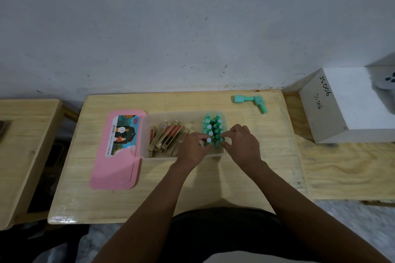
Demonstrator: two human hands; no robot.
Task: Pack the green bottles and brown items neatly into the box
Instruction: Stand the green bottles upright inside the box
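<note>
Box (162, 156): a clear, lidless plastic tub standing on the wooden table (149, 194), long side towards the person.
Brown items (168, 136): slim tan packets with red and black stripes, in the left half of the box, standing on edge and leaning on one another in a slanted row.
Green bottles (213, 127): in the right half of the box, upright, in two close rows running from its far wall to its near wall; round white stickers show on the caps.
Left hand (191, 148): reaches over the near wall of the box, with thumb and fingertips narrowed to a pinch around the cap of the nearest bottle in the left row.
Right hand (242, 144): comes in over the near right corner of the box, fingers curled and closed on the nearest bottle of the right row.
Loose bottles (249, 100): two more green ones lying on their sides on the table beyond the far right corner of the box, touching end to end in an L.
Pink lid (119, 166): flat on the table just left of the box, with a printed label on top.
White carton (352, 109): well to the right of the box, marked "JS006" by hand.
Plywood board (342, 173): right of the box, under the carton.
</note>
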